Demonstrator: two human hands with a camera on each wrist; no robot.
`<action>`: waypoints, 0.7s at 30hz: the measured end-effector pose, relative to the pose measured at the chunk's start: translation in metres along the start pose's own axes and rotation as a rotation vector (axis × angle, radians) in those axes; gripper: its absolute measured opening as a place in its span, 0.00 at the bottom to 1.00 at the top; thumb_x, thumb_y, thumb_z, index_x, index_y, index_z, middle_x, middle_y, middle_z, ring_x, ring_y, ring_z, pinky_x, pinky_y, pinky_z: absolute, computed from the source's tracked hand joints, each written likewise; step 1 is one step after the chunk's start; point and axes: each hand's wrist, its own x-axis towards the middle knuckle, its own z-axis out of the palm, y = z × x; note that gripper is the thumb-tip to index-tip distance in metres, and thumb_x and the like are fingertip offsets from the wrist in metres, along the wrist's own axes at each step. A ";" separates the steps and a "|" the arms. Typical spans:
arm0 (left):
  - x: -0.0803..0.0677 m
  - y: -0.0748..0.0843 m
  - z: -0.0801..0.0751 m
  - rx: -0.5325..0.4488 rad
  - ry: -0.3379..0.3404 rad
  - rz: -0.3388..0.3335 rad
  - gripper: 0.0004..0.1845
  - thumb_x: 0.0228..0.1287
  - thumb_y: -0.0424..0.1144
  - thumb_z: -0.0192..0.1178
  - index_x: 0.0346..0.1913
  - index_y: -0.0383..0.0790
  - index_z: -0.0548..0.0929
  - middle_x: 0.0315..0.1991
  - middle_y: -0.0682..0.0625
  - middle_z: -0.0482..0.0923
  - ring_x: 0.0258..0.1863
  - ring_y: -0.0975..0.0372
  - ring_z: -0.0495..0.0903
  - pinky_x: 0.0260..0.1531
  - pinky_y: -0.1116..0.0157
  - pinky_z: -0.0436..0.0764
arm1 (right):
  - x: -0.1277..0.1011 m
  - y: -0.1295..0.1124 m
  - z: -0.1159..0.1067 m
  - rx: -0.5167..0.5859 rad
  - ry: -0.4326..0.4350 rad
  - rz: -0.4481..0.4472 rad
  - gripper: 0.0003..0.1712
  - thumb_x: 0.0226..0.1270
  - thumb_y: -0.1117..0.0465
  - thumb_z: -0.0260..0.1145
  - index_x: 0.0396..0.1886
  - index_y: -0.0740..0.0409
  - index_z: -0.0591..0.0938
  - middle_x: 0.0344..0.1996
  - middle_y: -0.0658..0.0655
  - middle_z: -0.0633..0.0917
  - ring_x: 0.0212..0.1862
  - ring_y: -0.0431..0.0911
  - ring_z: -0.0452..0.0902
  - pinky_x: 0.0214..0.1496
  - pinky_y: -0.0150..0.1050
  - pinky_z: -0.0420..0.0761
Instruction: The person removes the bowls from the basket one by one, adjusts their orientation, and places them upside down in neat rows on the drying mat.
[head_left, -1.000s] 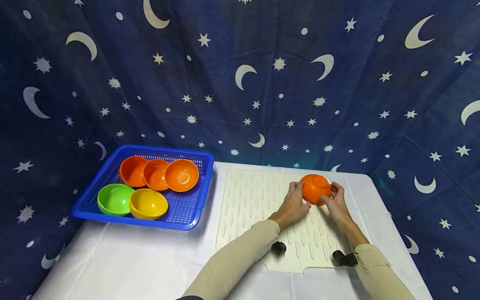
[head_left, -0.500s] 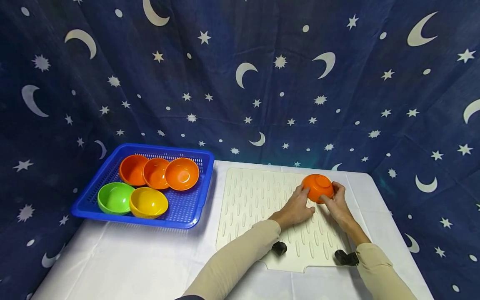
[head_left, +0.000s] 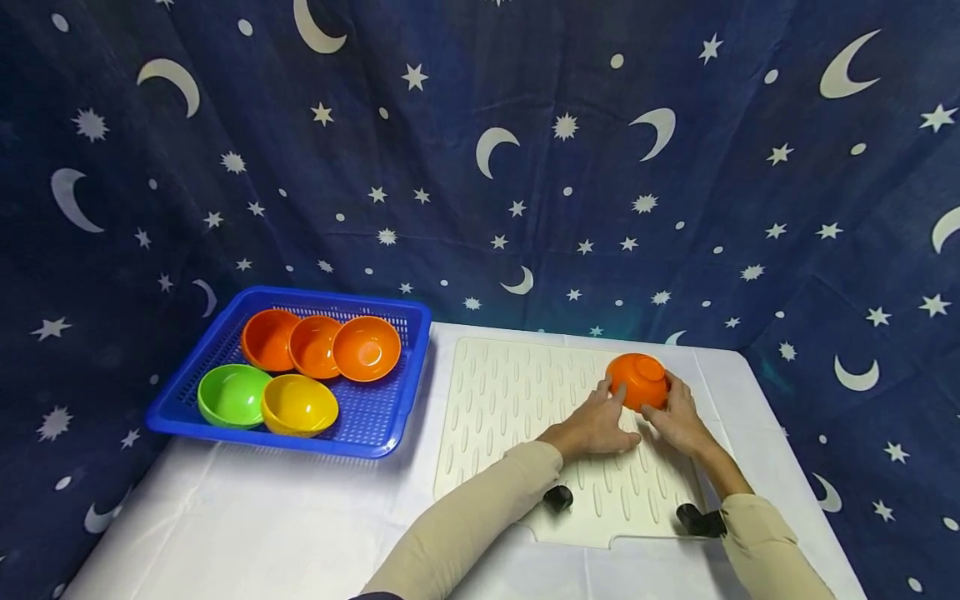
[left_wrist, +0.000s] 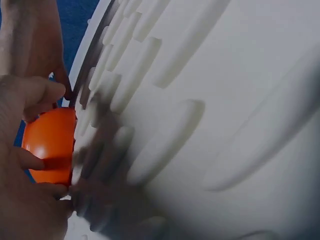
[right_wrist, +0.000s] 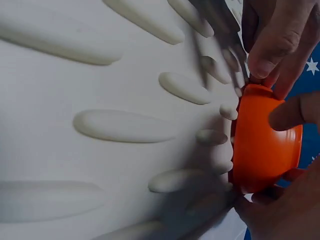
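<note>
An orange bowl (head_left: 638, 381) sat upside down at the far right of the ribbed mat (head_left: 517, 400), rim down, likely so it would stay put and drain over the ridges. The left hand (head_left: 596, 425) and right hand (head_left: 678, 417) flanked it, fingers curled lightly against its sides, holding it between them. The bowl lay just beyond both palms, at the fingertips.

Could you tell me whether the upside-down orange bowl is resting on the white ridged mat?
Touching. In the right wrist view the orange bowl has its rim flat against the ridged mat with no gap; the head view agrees, both hands around it.
</note>
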 end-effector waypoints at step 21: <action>-0.031 -0.010 -0.029 0.059 -0.078 0.118 0.44 0.73 0.55 0.56 0.81 0.36 0.51 0.79 0.45 0.55 0.78 0.57 0.51 0.74 0.64 0.47 | -0.026 0.027 -0.012 -0.146 0.010 -0.063 0.35 0.80 0.61 0.47 0.74 0.82 0.52 0.74 0.81 0.50 0.74 0.76 0.44 0.73 0.69 0.45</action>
